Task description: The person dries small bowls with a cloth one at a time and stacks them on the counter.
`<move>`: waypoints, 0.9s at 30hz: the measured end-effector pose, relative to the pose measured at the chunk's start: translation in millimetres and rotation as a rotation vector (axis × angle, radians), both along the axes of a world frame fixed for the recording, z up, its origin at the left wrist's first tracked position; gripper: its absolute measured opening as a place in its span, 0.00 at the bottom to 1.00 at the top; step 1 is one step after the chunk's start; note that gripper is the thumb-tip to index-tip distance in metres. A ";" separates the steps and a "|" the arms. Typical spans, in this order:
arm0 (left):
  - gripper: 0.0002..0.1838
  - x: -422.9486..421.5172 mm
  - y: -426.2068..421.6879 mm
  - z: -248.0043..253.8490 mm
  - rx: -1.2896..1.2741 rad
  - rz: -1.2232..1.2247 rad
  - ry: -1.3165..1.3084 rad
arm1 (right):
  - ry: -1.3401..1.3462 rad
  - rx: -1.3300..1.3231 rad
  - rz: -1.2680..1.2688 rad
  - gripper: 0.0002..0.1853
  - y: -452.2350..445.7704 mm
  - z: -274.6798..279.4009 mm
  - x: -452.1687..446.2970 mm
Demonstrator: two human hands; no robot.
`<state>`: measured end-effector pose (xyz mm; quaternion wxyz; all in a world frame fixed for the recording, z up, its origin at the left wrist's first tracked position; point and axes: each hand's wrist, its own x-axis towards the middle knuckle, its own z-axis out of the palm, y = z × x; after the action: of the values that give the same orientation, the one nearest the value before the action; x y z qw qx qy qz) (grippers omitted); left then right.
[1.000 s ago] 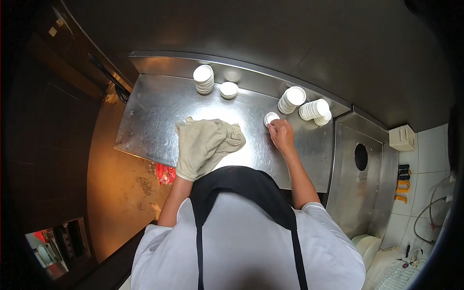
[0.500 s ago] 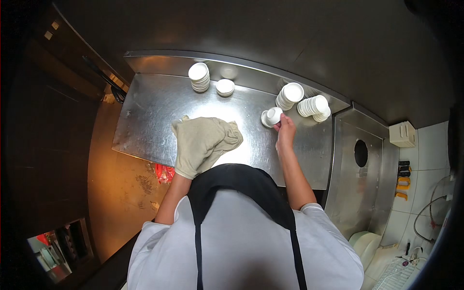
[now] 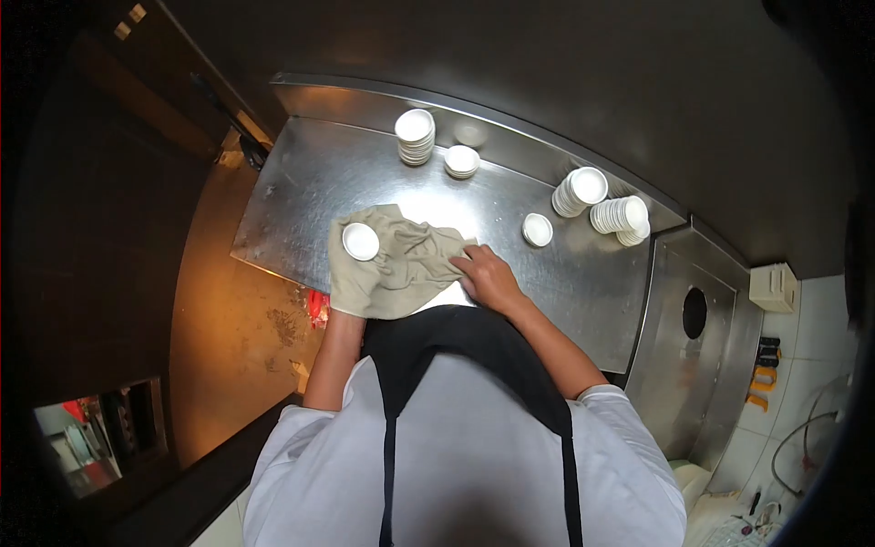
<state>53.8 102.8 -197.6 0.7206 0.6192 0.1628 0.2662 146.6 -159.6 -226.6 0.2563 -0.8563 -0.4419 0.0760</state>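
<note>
A beige cloth [image 3: 410, 264] is draped over my left hand [image 3: 347, 326], whose fingers are hidden under it; only the wrist area shows. Cupped in the cloth over that hand is a small white bowl [image 3: 361, 242], its open side up. My right hand [image 3: 489, 275] pinches the right edge of the cloth, fingers closed. Beyond the right hand, a small white bowl [image 3: 538, 230] stands on the steel table [image 3: 583, 273]; whether others sit beneath it I cannot tell.
Along the back ledge are a tall bowl stack [image 3: 416, 137], a short stack [image 3: 462, 161], another tall stack [image 3: 581, 191] and a leaning stack [image 3: 620, 216]. To the right is a steel counter [image 3: 670, 374] with a dark round hole [image 3: 695, 313]. A red bag [image 3: 318, 308] shows below the table's left front.
My right hand has carried a small bowl left into the cloth over my left hand and let it go. It now grips the cloth's edge. The whole view has shifted slightly.
</note>
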 end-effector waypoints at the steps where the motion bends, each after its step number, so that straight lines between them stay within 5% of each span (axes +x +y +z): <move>1: 0.15 -0.8 4.0 4.9 -0.003 0.003 0.003 | 0.052 0.048 -0.019 0.28 0.6 -8.7 0.3; 5: 0.18 1.1 -8.3 19.7 0.266 0.012 0.028 | -0.025 0.349 0.035 0.25 37.7 54.5 -4.9; 9: 0.27 25.2 -36.6 8.5 -0.793 -0.197 0.036 | -0.384 0.404 0.238 0.22 83.3 75.5 2.4; 12: 0.25 26.4 -59.4 45.2 -0.984 -0.309 -0.072 | -0.337 0.293 -0.014 0.21 92.8 72.7 6.5; 16: 0.23 21.8 -61.5 71.7 -0.145 -0.235 -0.087 | 0.119 0.189 -0.140 0.11 97.1 73.4 9.9; 17: 0.21 18.2 -57.2 78.8 -0.374 -0.267 0.089 | 0.197 0.237 -0.097 0.12 92.6 78.4 12.5; 21: 0.15 18.7 -59.6 55.7 -0.751 -0.287 0.038 | -0.061 0.422 -0.158 0.11 99.0 82.2 1.1; 23: 0.13 26.0 -73.3 56.1 -0.609 -0.245 -0.130 | -0.173 0.392 -0.186 0.12 96.3 81.5 7.5; 25: 0.09 26.1 -73.0 56.3 0.058 -0.160 -0.076 | -0.258 0.337 -0.200 0.15 89.8 81.4 11.2; 27: 0.09 34.8 -58.9 62.5 -0.437 -0.198 0.080 | -0.213 0.250 -0.266 0.16 76.8 81.1 12.7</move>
<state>88.6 43.9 -135.1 0.8530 0.4716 0.1834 0.1281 159.4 -82.8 -145.6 0.3203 -0.8718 -0.3555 -0.1048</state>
